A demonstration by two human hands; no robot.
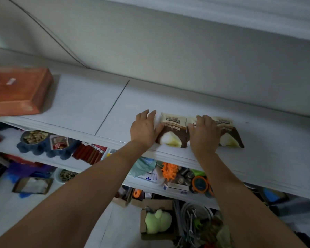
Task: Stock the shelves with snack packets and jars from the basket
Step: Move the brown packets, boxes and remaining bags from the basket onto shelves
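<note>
Three cream-and-brown snack packets lie flat in a row near the front of the white top shelf (268, 140). The left packet (173, 130) is in plain view. My left hand (144, 128) rests flat on the shelf against that packet's left edge, fingers straight. My right hand (204, 133) lies flat on the middle packet (191, 120) and hides most of it. The right packet (230, 135) shows beside my right hand. No basket is in view.
An orange flat box (18, 90) sits on the top shelf at far left. Lower shelves hold a blue tray of nuts (43, 144), red tubes (89, 153), orange items and tins. A cardboard box with a green soft toy (157, 222) stands below.
</note>
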